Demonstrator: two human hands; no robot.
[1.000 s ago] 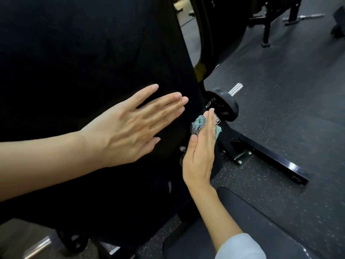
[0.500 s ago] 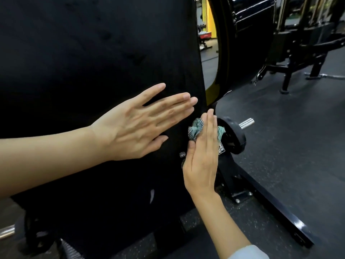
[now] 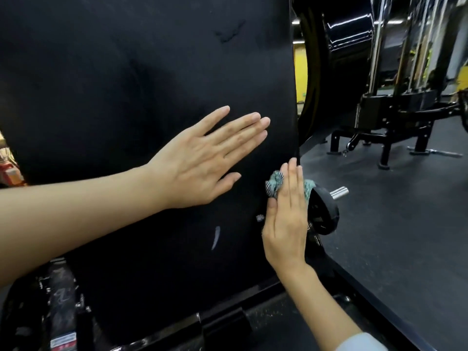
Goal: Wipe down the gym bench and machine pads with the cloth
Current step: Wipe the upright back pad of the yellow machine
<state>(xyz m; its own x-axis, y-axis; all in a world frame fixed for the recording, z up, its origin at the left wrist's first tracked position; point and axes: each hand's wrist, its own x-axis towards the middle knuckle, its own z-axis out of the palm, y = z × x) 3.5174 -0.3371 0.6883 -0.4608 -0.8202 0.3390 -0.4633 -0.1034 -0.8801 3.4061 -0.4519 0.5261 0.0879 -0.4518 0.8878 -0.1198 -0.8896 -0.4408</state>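
Tall black upholstered machine pad (image 3: 152,72), upright: left hand (image 3: 200,163) flat on its face, fingers (image 3: 240,130) straight and loosely spread; right hand (image 3: 286,224), fingers straight and pressed together, pressing crumpled teal patterned cloth (image 3: 274,184) against the pad's right edge, just beside a black weight plate (image 3: 325,215).

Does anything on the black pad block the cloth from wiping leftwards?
Yes: the left hand lies flat on the pad, up and left of the cloth, which the right hand presses at the pad's right edge. Nothing else visible blocks it.
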